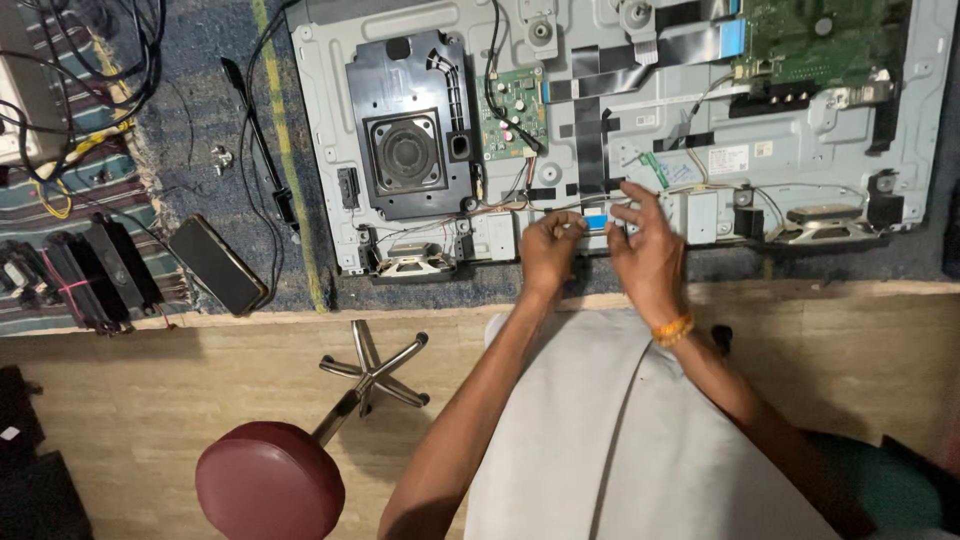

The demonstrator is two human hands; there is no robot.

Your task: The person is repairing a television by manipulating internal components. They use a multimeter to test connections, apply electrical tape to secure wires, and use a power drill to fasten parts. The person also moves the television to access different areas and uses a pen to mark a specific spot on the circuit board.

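Can't really see what the left hand (548, 250) and right hand (648, 252) are pinching, fingers cover it, and the TV panel (800, 160) runs off the top edge.

It looked like a repair workshop. A big opened screen panel (620, 130) lay flat on a blue mat (215, 120), with its green boards (513, 112) and speaker (405, 152) showing. Loose wires (70, 90) sat nearby, beside a round red stool (268, 482).

Maroon stool (268, 482), green circuit board (513, 112)
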